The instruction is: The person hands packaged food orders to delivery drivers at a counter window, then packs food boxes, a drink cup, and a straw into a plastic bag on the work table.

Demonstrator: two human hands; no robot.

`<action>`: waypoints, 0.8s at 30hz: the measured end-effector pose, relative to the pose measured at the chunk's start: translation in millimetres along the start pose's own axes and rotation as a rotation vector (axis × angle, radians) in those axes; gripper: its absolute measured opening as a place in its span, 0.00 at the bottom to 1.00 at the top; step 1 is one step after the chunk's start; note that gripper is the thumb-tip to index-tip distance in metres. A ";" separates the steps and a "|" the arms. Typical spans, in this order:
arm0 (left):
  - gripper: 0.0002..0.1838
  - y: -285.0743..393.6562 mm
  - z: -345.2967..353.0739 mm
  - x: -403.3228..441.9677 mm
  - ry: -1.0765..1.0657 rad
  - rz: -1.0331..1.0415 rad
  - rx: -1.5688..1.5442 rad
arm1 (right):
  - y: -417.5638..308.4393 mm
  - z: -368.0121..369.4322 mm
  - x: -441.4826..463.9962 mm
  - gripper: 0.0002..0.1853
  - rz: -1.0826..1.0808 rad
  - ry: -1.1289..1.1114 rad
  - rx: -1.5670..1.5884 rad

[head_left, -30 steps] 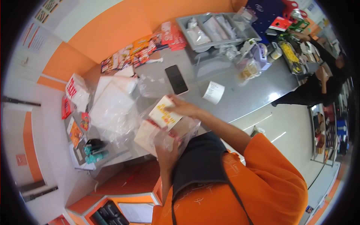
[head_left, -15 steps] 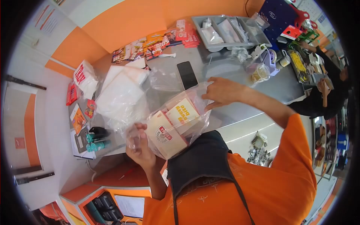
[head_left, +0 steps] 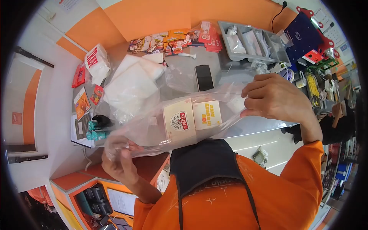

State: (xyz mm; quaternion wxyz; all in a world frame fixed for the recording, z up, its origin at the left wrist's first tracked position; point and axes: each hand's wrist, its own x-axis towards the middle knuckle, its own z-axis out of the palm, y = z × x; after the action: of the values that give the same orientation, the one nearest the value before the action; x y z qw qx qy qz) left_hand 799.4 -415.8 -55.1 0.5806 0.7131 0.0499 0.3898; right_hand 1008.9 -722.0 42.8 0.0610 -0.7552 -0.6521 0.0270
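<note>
A clear plastic bag [head_left: 149, 124] is stretched sideways between my two hands near the counter's front edge. Inside it, side by side, are a cream box [head_left: 179, 121] with a round chicken logo and a smaller box [head_left: 207, 114] with yellow lettering. My left hand [head_left: 122, 159] pinches the bag's left end. At the bag's right end, my right hand [head_left: 272, 97] grips the plastic with bent fingers. A black phone [head_left: 204, 78] lies just behind the bag, and white sheets in clear plastic [head_left: 132, 90] lie to its left.
At the back stand a grey divided tray [head_left: 253, 44] and printed sachets and cards [head_left: 176, 41]. A tissue pack [head_left: 97, 63] and teal rolls [head_left: 96, 135] are on the left. Another person's dark-clothed arm [head_left: 337, 115] is at the far right. Shelves [head_left: 96, 203] sit below the counter.
My hands have spread apart, left hand leftward and right hand rightward, pulling the bag wide. The boxes now lie level across my view. The view has shifted, and the receipt seen earlier is now mostly covered.
</note>
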 end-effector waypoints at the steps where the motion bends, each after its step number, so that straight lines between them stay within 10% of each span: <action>1: 0.12 -4.8 -2.2 5.2 0.017 0.021 -0.033 | 0.4 0.0 3.8 0.15 -0.002 -0.008 -0.030; 9: 0.15 -19.1 -9.0 19.6 -0.119 0.118 0.178 | 7.7 11.6 -5.0 0.13 -0.053 0.269 0.234; 12: 0.21 -29.3 -20.9 1.7 -0.137 -0.044 0.037 | 25.2 59.0 -47.0 0.09 0.252 0.739 0.824; 14: 0.22 -25.6 -27.8 -5.0 -0.159 -0.075 -0.043 | 40.2 149.3 -55.7 0.18 1.016 0.847 0.670; 16: 0.29 -17.1 -23.2 -8.6 -0.091 -0.115 0.010 | 53.1 288.9 -86.2 0.29 1.405 0.574 0.077; 18: 0.29 -12.1 -16.8 -3.2 -0.115 -0.122 0.060 | 51.3 368.4 -80.5 0.37 1.606 0.642 0.157; 21: 0.30 -11.8 -15.1 1.8 -0.114 -0.118 0.073 | 45.8 347.8 -72.2 0.36 1.345 1.209 0.984; 24: 0.29 -14.9 -13.9 4.4 -0.084 -0.121 0.098 | 23.5 168.1 -37.1 0.29 0.933 1.569 1.261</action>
State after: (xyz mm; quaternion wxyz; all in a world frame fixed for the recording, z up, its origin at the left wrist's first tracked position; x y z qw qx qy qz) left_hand 799.6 -397.7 -65.5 0.5688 0.7522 0.0874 0.3209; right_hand 1006.2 -752.5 -128.2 0.8143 -0.5679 0.0462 -0.1112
